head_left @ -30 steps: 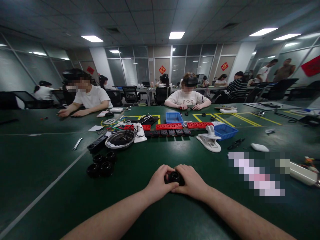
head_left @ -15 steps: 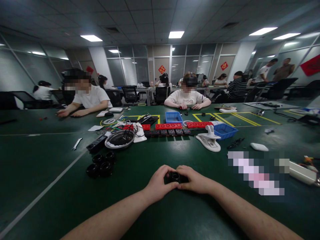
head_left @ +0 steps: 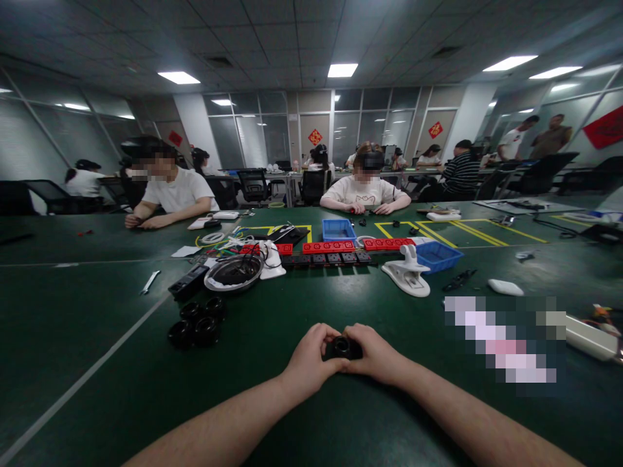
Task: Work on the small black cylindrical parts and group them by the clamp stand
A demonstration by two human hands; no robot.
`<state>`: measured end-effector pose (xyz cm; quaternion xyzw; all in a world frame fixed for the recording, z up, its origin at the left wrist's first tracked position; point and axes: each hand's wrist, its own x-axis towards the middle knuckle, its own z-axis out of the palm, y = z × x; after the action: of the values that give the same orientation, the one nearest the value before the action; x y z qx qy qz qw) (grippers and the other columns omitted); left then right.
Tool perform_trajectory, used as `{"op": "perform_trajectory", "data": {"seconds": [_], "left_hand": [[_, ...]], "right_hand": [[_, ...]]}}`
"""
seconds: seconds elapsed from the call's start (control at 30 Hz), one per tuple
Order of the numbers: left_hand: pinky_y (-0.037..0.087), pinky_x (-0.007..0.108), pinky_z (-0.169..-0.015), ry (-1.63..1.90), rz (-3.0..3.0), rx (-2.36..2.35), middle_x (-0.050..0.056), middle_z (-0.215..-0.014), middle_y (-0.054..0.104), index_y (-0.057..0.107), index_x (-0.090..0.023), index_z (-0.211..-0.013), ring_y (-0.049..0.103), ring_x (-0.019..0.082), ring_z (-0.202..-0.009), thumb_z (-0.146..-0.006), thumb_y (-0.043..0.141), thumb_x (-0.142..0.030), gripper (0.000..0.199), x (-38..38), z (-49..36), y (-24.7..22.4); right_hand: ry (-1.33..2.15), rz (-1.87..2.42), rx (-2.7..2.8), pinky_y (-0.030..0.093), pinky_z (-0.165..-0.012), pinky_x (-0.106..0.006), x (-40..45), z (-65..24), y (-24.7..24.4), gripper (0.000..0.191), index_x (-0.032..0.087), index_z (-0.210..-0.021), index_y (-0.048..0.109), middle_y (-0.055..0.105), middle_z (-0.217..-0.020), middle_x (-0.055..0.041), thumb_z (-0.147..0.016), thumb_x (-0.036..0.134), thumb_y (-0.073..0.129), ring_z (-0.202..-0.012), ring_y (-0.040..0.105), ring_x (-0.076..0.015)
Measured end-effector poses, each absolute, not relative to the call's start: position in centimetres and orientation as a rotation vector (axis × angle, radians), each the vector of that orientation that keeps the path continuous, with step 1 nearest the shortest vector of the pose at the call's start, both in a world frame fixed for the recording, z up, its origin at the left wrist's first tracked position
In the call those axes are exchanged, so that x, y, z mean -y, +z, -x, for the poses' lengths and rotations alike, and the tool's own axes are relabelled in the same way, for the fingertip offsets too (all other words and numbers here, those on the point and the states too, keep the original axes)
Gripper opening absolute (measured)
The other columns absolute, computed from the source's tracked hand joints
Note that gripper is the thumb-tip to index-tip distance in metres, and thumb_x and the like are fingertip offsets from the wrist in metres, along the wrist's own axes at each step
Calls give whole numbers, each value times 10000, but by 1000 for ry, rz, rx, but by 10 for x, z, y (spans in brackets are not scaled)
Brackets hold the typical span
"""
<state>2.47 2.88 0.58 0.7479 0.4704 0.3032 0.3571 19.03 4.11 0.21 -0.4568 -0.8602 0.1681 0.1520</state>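
Observation:
A black round part (head_left: pixel 342 346) with a ring-shaped opening on top is held low over the green table (head_left: pixel 272 415), near the middle of the view. My left hand (head_left: pixel 314 355) curls round its left side, thumb in front. On the right side my right hand (head_left: pixel 372 353) grips the same part, and the two thumbs meet at its near edge. The fingers cover much of its outline. To the left stand several black ring-shaped parts (head_left: pixel 205 330) in a close group.
Beyond my hands lie a metal bowl (head_left: pixel 214 283), red socket strips (head_left: pixel 328 246), a white clip stand (head_left: pixel 407 275) and blue trays (head_left: pixel 438 257). A wrench (head_left: pixel 150 281) is at the left. Across the table, two people (head_left: pixel 366 188) (head_left: pixel 178 188) sit.
My hands have shifted very slightly around the black part, which both still hold. The seated person at the left has drawn both hands closer together.

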Motion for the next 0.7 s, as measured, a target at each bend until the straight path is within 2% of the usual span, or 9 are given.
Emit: {"op": "perform_trajectory", "data": {"seconds": [0.13, 0.27, 0.4, 0.53, 0.7], "left_hand": [[313, 212, -535, 806, -1944, -1330, -19, -754, 454, 497, -180, -798, 399, 108, -621, -580, 639, -251, 269, -25, -27, 5], [327, 215, -547, 812, -1972, -1286, -16, -755, 455, 501, -177, -806, 403, 107, -621, -576, 640, -247, 278, -28, -26, 3], [344, 216, -555, 788, -1982, -1178, -2, -827, 469, 509, -193, -886, 405, 103, -621, -597, 624, -233, 314, -31, -23, 2], [351, 220, -569, 759, -1989, -1125, 4, -871, 471, 500, -224, -969, 414, 108, -640, -613, 616, -242, 375, -32, -21, 5], [346, 227, -591, 713, -2048, -1121, -6, -783, 449, 525, -225, -949, 420, 120, -663, -633, 602, -281, 331, -32, -21, 7]], "right_hand": [[203, 1502, 2456, 288, -575, -249, -34, -180, 0, 271, 165, -715, 469, 516, -697, -14, -596, 374, 595, -654, 450, -148], [113, 1518, 2458, 302, -628, -290, -30, -178, 4, 342, 163, -739, 481, 521, -737, -39, -607, 468, 560, -709, 458, -184], [342, 1294, 2493, 327, -672, -292, -33, -186, 10, 450, 175, -866, 493, 509, -843, -40, -582, 513, 581, -777, 447, -186], [614, 1117, 2545, 339, -703, -289, -40, -196, 14, 384, 184, -915, 516, 502, -858, -33, -637, 442, 577, -803, 440, -174], [766, 992, 2567, 338, -728, -291, -47, -203, 16, 339, 183, -966, 522, 506, -862, -29, -685, 369, 559, -819, 438, -168]]}}
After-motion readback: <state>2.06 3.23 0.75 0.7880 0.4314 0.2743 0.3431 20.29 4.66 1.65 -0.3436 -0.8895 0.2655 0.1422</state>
